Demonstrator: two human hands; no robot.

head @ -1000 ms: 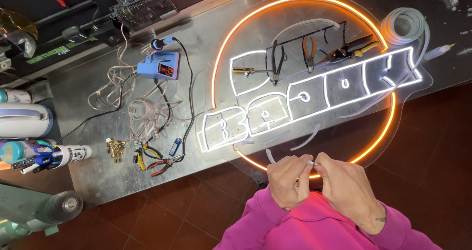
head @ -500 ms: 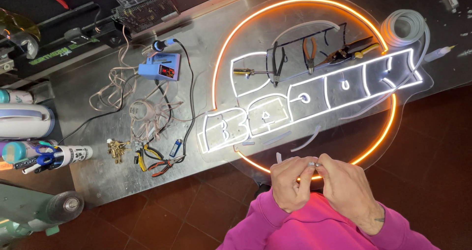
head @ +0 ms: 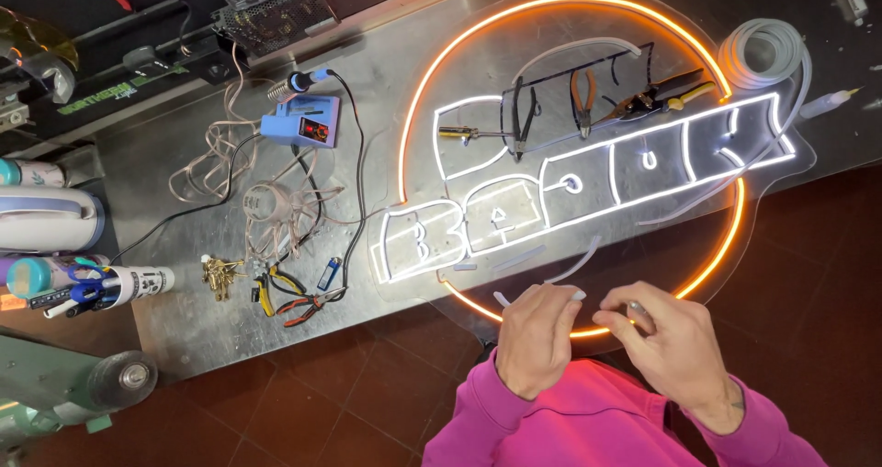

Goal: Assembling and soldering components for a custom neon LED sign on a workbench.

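the person stands at the near edge of a steel workbench [head: 184, 329], both hands held just over the lower rim of a lit neon sign [head: 588, 182]: an orange ring around white outlined letters on a clear backing sheet.

left hand [head: 542, 338]: fingers curled narrow, pinching a short piece of white flexible tube [head: 537, 292], which arcs up from the fingertips and ends just beside the orange ring. right hand [head: 666, 343]: fingers bent in toward the thumb, closed on something small and pale near the fingertips; i cannot tell what it is. the two hands are close together but not touching.

step in hand, as i judge it: preparing or trimming a short length of tube at the sign's lower edge, before seating it. the next move would call for a steady two-handed grip, with the tube end kept clear of the lit ring.

surroundings: a coil of white tubing [head: 763, 54] lies at the sign's upper right. orange-handled pliers [head: 581, 95] and a screwdriver [head: 464, 134] rest on the backing sheet. a blue soldering station [head: 301, 123] sits left of the sign, with loose wire beside it. red-handled cutters [head: 308, 306] lie near the bench's front edge.
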